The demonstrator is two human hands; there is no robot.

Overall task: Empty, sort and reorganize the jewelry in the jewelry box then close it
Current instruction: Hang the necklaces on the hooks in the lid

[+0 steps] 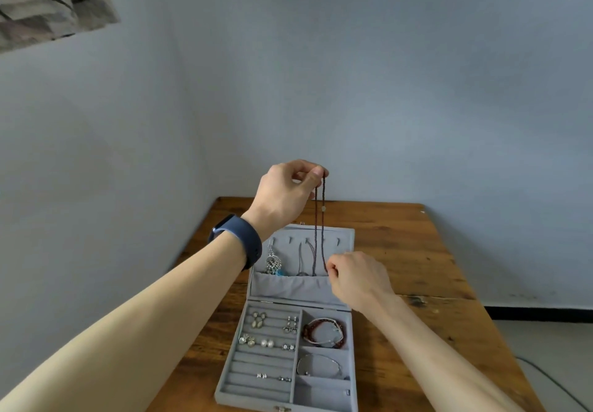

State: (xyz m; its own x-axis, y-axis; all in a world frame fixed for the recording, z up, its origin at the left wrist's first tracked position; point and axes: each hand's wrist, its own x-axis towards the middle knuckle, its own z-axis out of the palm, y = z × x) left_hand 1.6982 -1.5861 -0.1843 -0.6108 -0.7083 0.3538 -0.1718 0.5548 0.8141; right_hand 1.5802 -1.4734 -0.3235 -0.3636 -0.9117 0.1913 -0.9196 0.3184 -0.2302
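A grey velvet jewelry box (352, 347) lies open on a wooden table, its lid (340, 235) upright. My left hand (288, 193) pinches the top of a dark beaded necklace (323, 219) high above the lid. The necklace hangs down in two strands into the lid's pocket (288, 285). My right hand (356, 275) pinches its lower part at the pocket's right end. A silver and blue dangling earring (273, 264) and a thin cord necklace (303, 257) hang in the lid. Earrings (266, 331) sit in the ring rows; a red bracelet (324, 331) and a silver bangle (317, 365) lie in compartments.
The table (417, 267) stands in a corner of pale walls. A dark cable (555, 382) runs on the floor at the right. Folded grey fabric (48, 4) hangs at the top left. A dark blue watch (237, 238) is on my left wrist.
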